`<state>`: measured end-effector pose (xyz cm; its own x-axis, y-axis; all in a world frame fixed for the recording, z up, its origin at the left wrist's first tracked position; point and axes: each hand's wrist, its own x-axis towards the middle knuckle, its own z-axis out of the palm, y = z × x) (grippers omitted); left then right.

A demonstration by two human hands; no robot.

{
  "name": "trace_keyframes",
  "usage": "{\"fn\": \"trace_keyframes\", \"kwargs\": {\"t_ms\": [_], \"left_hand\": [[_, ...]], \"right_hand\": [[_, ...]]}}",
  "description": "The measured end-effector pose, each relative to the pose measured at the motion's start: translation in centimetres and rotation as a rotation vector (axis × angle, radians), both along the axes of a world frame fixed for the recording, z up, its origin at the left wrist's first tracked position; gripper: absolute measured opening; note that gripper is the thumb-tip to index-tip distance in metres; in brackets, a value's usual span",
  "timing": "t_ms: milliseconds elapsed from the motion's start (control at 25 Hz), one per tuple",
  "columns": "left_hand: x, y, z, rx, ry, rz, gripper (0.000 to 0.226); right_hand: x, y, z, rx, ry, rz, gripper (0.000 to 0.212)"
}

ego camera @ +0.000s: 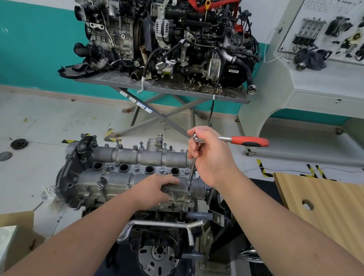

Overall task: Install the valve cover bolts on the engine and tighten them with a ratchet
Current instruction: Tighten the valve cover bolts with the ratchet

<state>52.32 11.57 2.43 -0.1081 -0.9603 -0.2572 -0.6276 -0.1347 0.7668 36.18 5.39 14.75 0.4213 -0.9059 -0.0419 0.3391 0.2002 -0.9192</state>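
The grey valve cover [119, 177] tops the engine on the stand in front of me, with several bolts standing along its edges. My right hand [212, 156] grips the head of a ratchet [249, 141] with a red handle pointing right. Its long extension [191, 170] runs down to a bolt [188, 191] at the cover's near right corner. My left hand [154, 189] rests flat on the cover just left of that bolt, fingers straight.
A second engine [166, 36] sits on a grey scissor table [158, 87] behind. A wooden board [330, 211] lies at the right, a cardboard box [11, 234] at the lower left. Two round parts [18, 144] lie on the floor. A parts display console [330, 61] stands at the far right.
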Motion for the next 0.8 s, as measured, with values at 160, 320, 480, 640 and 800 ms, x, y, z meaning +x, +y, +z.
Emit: {"fn": "trace_keyframes", "kwargs": {"t_ms": [160,320,480,640,800], "left_hand": [[-0.1,-0.2,-0.2,-0.009,-0.015,-0.021,0.055],[-1.5,-0.8,0.1,-0.018,-0.023,-0.028,0.045],[-3.8,-1.7,0.4,-0.157,-0.254,-0.022,0.008],[-4.1,-2.4,0.3,-0.179,-0.353,-0.048,0.027],[-3.9,-2.5,-0.2,-0.233,-0.343,-0.072,0.036]], "right_hand": [[0.0,0.7,-0.3,-0.095,0.009,-0.006,0.019],[0.2,1.4,-0.7,-0.162,0.035,-0.047,0.021],[0.4,1.7,-0.9,-0.176,0.037,-0.073,0.021],[0.2,1.5,-1.2,-0.146,0.028,-0.090,0.020],[-0.5,1.5,-1.3,-0.310,0.178,-0.101,0.017]]}}
